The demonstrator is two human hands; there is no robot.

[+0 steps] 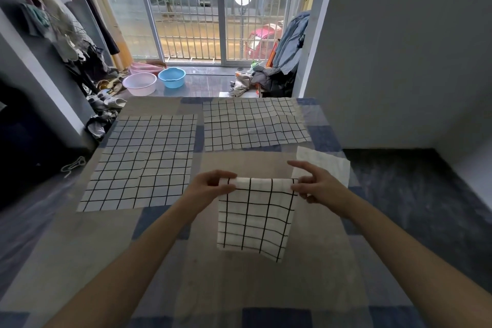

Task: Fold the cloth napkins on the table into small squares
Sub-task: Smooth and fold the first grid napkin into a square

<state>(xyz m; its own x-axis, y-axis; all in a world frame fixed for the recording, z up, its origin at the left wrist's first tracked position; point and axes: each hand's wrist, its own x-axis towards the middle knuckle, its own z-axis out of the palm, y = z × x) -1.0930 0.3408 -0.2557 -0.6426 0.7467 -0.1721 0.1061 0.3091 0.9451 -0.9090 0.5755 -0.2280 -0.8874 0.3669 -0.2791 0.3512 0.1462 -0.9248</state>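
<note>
A folded white napkin with a black grid [255, 217] hangs in the air above the table's middle. My left hand [213, 185] pinches its top left corner. My right hand [315, 184] pinches its top right corner, index finger stretched forward. Flat on the table at the left lies an unfolded grid napkin [141, 161]. Another unfolded one [253, 124] lies at the far right, slightly wrinkled. A plain white cloth [324, 161] lies behind my right hand near the table's right edge.
The table [253, 290] wears a beige and blue patchwork cover. Beyond its far edge stand a pink basin [139, 84] and a blue basin [171, 77] on the floor. Clothes hang at the left, and a pile of clothes sits by the window at the right.
</note>
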